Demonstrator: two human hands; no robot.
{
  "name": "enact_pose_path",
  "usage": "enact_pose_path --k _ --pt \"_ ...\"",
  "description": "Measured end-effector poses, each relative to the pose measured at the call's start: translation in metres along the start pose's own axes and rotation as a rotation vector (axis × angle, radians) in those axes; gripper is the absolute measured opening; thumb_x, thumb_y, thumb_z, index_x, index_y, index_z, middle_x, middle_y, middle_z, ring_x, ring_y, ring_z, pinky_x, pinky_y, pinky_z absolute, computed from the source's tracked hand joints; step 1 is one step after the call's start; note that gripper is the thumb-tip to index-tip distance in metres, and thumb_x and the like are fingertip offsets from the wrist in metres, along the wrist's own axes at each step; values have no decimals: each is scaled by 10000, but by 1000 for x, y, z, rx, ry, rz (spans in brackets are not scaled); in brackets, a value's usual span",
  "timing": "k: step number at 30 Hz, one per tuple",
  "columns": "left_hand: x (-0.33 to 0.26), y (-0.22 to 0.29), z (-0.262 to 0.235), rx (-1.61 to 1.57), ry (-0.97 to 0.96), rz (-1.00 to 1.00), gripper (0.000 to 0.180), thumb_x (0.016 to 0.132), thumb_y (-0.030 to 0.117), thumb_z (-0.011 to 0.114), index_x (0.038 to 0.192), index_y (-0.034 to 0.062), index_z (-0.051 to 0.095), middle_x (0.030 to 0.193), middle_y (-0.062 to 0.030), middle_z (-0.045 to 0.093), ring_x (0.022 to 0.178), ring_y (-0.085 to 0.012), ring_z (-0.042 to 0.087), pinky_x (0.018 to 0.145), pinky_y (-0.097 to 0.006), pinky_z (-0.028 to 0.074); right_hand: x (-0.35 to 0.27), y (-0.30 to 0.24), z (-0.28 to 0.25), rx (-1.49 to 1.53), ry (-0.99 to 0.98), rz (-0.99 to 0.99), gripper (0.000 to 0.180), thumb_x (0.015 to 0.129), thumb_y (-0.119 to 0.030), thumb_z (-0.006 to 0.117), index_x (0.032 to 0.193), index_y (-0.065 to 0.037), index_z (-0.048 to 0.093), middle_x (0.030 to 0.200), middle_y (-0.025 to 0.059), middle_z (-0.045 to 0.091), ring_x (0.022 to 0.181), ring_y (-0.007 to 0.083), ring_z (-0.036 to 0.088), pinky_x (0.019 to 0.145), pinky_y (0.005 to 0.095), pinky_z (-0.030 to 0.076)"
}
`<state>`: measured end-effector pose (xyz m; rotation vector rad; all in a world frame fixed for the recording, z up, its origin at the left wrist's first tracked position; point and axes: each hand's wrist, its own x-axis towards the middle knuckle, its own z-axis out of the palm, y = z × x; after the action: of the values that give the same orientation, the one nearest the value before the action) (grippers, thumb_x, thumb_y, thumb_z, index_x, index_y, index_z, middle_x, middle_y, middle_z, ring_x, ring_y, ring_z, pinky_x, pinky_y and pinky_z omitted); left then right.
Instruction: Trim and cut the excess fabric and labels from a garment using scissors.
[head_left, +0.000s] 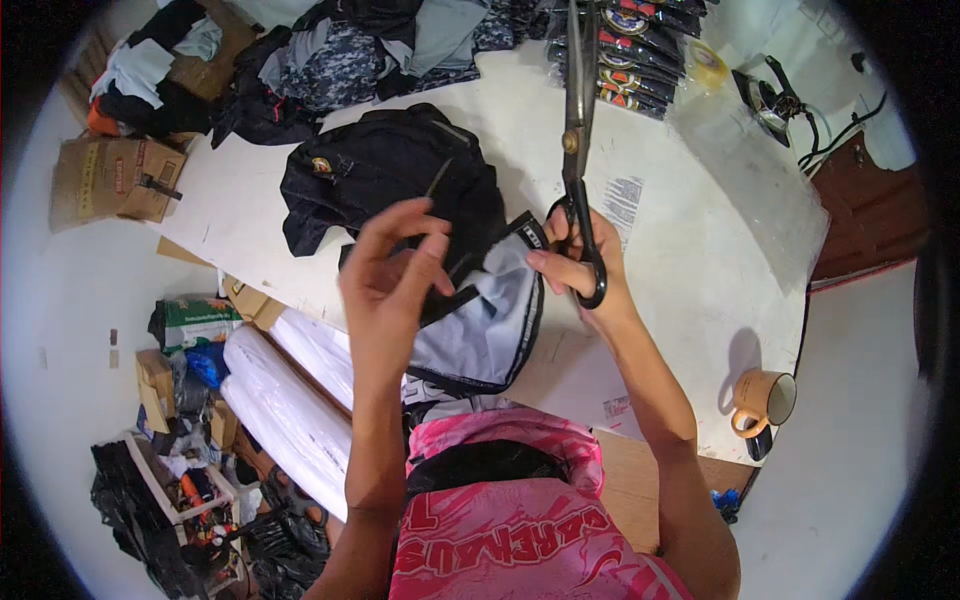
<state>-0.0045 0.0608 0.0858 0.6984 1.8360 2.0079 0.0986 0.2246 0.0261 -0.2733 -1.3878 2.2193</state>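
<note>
Pinched grey cloth [480, 320] taut at frame centre with left hand [390, 285], right hand [580, 270] gripping shut scissors [578, 130] upright, clear of the worktop [700, 230].

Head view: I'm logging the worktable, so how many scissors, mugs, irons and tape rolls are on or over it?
Scissors: 1, in the right hand
Mugs: 1
Irons: 1
Tape rolls: 1
Total: 4
</note>
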Motion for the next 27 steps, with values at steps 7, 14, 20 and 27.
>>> enact_pose_path --k 7,14,20,27 --pt "3 -26 16 326 -306 183 240 836 95 710 1063 37 659 960 -26 643 742 -40 551 591 -180 421 -9 -9 2 -36 -88 -10 384 688 19 778 774 -129 434 628 -44 481 485 28 453 431 173 326" --pt "4 -27 16 -64 -308 -33 156 839 67 702 971 -4 661 802 -5 652 728 -50 558 650 -209 440 -1 -7 -5 -122 -93 -134 410 654 36 806 822 -106 460 911 130 683 546 23 473 513 157 374" --pt "1 -22 23 69 -270 15 102 835 35 689 913 -25 662 756 -20 653 704 -46 563 645 -206 444 -2 -10 -5 -175 54 -325 425 667 107 770 848 -98 445 976 180 681 544 4 450 516 159 375" --pt "0 -15 35 116 -314 -80 89 831 -14 684 919 -21 678 803 -6 647 753 -41 547 681 -196 434 -8 -15 -5 -224 89 -326 386 716 70 763 849 -96 440 865 136 705 496 -16 397 459 152 312"
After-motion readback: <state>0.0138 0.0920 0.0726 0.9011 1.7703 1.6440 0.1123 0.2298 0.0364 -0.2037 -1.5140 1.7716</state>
